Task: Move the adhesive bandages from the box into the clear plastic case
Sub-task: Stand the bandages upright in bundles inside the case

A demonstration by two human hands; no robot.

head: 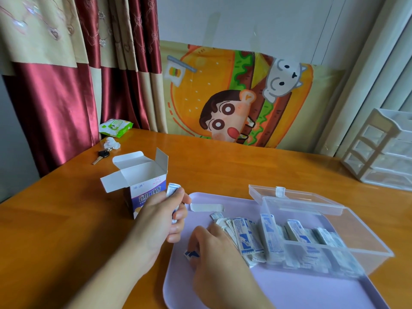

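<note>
Left hand (160, 216): gripping a bandage stack (172, 190), just right of the box (142, 186).
Right hand (214, 250): fingers curled onto loose bandages (244, 237) left of the clear case (323, 233); grip unclear.
Tray (289, 291): under the case, on the surface (66, 219).

Domestic room: satin curtains (66, 85), cartoon wall cloth (234, 97), wooden table (223, 166), plastic drawer unit (383, 148).

A single head-worn wide-angle view looked forward and down from above the near edge of the wooden table (223, 166), close over the lilac tray (289, 291), with both forearms entering from the bottom edge. It faced the far wall, taking in the curtain (55, 90) at left and the cartoon cloth (234, 97) ahead
</note>
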